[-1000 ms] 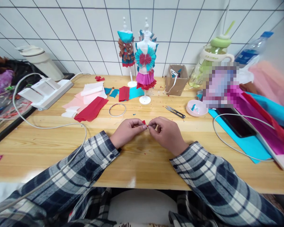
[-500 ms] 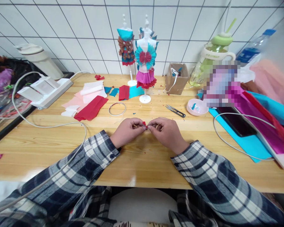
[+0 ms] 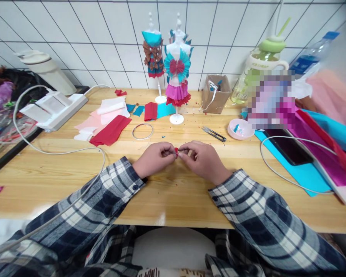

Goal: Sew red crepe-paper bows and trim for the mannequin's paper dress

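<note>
Between my fingertips is a small piece of red crepe paper, mostly covered by the fingers. My left hand pinches it from one side, and my right hand pinches it from the other. Both hands are low over the wooden table, thumbs meeting index fingers. Just beyond them lie a coil of thin wire and a pair of thread snips. Farther back stand two small white dress forms, the nearer in a pink and red paper skirt with a turquoise bow, the other in turquoise and brown.
Red paper and pale sheets lie left of the wire. A pink dish, a cardboard box and a phone on coloured paper are at right. A white cable runs from the power strip across my left sleeve.
The fingertips have shifted slightly on the red paper, and it now stands more upright between them. The view has tilted a little; the things on the table have stayed put.
</note>
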A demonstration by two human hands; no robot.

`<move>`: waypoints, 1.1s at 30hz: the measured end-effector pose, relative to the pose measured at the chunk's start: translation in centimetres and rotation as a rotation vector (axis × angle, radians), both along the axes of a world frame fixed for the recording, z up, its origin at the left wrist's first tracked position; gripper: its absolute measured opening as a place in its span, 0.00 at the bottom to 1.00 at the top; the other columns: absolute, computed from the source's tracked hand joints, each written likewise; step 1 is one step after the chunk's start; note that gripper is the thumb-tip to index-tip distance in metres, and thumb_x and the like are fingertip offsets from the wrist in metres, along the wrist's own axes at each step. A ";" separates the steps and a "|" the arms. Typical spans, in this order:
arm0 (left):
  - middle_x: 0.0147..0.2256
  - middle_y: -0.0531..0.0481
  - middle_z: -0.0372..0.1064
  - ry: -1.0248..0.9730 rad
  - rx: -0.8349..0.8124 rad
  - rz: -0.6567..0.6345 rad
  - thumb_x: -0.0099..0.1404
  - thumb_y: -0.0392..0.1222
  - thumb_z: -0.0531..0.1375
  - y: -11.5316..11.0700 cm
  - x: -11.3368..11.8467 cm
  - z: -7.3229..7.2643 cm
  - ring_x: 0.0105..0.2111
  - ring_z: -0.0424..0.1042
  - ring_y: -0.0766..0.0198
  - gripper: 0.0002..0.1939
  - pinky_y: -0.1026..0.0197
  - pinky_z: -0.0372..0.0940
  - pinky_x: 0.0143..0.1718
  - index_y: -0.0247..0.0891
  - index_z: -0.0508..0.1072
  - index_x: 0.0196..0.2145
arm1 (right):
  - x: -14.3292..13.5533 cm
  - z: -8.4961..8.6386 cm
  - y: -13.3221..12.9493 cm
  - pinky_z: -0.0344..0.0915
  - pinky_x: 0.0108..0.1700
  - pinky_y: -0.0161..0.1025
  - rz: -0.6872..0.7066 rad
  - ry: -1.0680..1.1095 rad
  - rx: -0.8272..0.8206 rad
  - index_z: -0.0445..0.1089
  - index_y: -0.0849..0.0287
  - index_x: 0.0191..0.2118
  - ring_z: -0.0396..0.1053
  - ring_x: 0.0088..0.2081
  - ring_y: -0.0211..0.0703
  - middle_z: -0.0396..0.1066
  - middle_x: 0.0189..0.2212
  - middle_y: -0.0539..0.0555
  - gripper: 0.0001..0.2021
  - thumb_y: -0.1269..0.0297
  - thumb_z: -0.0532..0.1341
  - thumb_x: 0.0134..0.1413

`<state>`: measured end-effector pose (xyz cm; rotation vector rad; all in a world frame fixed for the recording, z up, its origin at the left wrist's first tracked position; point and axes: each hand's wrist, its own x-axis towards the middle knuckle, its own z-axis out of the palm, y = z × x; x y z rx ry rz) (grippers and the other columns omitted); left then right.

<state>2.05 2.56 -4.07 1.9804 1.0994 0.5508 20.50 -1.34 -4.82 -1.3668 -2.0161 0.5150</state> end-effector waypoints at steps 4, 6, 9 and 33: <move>0.26 0.52 0.71 -0.118 -0.175 0.006 0.57 0.48 0.60 0.1 0.0 -0.2 0.27 0.67 0.66 0.12 0.64 0.61 0.30 0.34 0.73 0.27 | 0.0 -0.1 0.0 0.60 0.33 0.34 -0.010 0.033 0.024 0.73 0.57 0.37 0.67 0.28 0.37 0.74 0.32 0.51 0.06 0.63 0.62 0.53; 0.28 0.50 0.73 -0.140 -0.205 -0.005 0.56 0.49 0.60 0.1 -0.1 -0.3 0.29 0.69 0.64 0.13 0.63 0.62 0.32 0.34 0.74 0.29 | 0.2 -0.3 0.1 0.60 0.35 0.35 -0.012 0.010 0.038 0.74 0.56 0.35 0.68 0.32 0.38 0.75 0.31 0.51 0.05 0.65 0.60 0.55; 0.31 0.48 0.75 -0.111 -0.153 -0.017 0.57 0.48 0.61 0.1 -0.1 -0.3 0.32 0.71 0.62 0.13 0.62 0.64 0.35 0.35 0.76 0.31 | 0.4 -0.4 0.3 0.60 0.38 0.36 0.020 -0.065 0.051 0.74 0.56 0.36 0.69 0.36 0.40 0.75 0.34 0.51 0.07 0.66 0.57 0.58; 0.29 0.49 0.73 -0.042 -0.046 0.026 0.56 0.45 0.60 0.1 -0.1 -0.1 0.30 0.70 0.63 0.10 0.63 0.63 0.34 0.34 0.76 0.29 | 0.1 -0.6 0.6 0.61 0.26 0.31 -0.044 0.198 -0.294 0.72 0.58 0.30 0.68 0.23 0.35 0.73 0.23 0.48 0.04 0.66 0.61 0.48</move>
